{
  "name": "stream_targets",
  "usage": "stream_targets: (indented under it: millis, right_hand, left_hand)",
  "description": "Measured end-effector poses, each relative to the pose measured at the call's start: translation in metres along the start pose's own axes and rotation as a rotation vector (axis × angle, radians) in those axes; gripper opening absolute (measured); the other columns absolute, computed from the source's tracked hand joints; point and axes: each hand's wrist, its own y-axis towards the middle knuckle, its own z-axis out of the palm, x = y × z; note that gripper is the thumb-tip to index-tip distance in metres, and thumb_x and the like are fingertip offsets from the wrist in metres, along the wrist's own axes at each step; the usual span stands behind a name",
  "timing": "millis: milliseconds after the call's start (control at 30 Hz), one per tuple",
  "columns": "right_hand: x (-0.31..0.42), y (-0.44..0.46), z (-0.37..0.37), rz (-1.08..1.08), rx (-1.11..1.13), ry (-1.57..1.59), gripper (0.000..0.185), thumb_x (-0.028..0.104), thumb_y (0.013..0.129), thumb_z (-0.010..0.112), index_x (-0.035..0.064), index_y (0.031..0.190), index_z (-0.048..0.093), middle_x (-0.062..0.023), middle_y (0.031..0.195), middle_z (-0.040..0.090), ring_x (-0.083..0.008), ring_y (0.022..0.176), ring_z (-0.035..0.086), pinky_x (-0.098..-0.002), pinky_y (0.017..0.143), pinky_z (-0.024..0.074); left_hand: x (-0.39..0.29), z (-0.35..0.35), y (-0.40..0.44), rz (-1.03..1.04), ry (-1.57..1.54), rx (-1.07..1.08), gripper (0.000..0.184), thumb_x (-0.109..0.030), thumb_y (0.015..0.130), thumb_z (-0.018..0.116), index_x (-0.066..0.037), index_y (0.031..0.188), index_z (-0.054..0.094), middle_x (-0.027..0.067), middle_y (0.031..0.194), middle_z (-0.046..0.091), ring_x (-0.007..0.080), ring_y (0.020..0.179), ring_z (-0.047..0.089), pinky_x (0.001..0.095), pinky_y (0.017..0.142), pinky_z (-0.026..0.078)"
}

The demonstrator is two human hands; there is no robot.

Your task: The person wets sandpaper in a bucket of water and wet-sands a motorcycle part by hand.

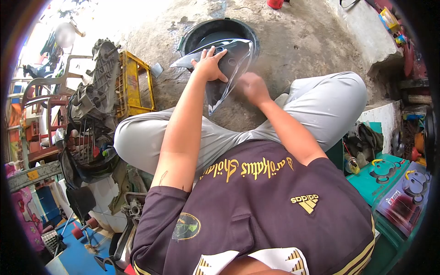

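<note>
On rough floor (293,50), best keep dark panel (239,51) steady over near side of black basin (196,36), with left grip (210,68) spread flat against it; beside panel's right edge, right grip (253,88) curled, blurred: cannot tell whether holding anything.

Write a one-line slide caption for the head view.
Left hand spread on a glossy panel by a black basin, the blurred right hand close to the panel's edge.

On the floor (284,41) I count one black basin (227,26), one yellow crate (123,82) toward the left edge and one red object (275,4) toward the far edge; under my left fingers (211,51), one glossy, pointed panel (236,55).
</note>
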Motion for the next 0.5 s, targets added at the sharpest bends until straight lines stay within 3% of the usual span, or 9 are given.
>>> stream_targets:
  millis: [133,200,333,500]
  right_hand:
    - [-0.002,0.004,-0.001,0.084,-0.144,0.024,0.004,0.006,0.088,0.068,0.0021,0.088,0.068,-0.0166,0.089,0.070,-0.0383,0.090,0.067,-0.0463,0.080,0.0539]
    - [0.005,0.000,0.001,-0.015,-0.017,0.024,0.005,0.007,0.089,0.068,0.0019,0.088,0.068,-0.0169,0.089,0.070,-0.0384,0.090,0.068,-0.0470,0.079,0.0541]
    - [-0.007,0.010,-0.005,0.116,-0.139,0.041,0.006,0.008,0.088,0.068,0.0017,0.089,0.068,-0.0187,0.090,0.069,-0.0409,0.089,0.067,-0.0473,0.079,0.0536]
    - [0.008,0.001,0.002,0.009,-0.004,0.016,0.006,0.007,0.087,0.069,0.0016,0.089,0.068,-0.0189,0.089,0.070,-0.0406,0.089,0.067,-0.0474,0.078,0.0536]
  left_hand:
    - [0.002,-0.002,-0.001,-0.010,0.003,0.008,0.128,-0.047,0.058,0.099,-0.046,0.164,0.027,0.0058,0.177,0.012,0.0347,0.163,0.011,0.0787,0.118,0.021]
    - [0.000,-0.002,0.001,-0.003,-0.005,0.008,0.128,-0.046,0.058,0.099,-0.046,0.164,0.027,0.0059,0.177,0.012,0.0346,0.163,0.011,0.0787,0.118,0.020]
    - [0.001,-0.001,0.000,-0.001,-0.004,-0.011,0.128,-0.046,0.057,0.099,-0.046,0.164,0.028,0.0068,0.177,0.013,0.0343,0.162,0.012,0.0794,0.116,0.021]
    - [-0.001,0.000,0.003,-0.001,-0.011,-0.006,0.127,-0.046,0.058,0.099,-0.046,0.164,0.028,0.0060,0.177,0.013,0.0344,0.162,0.012,0.0791,0.118,0.020]
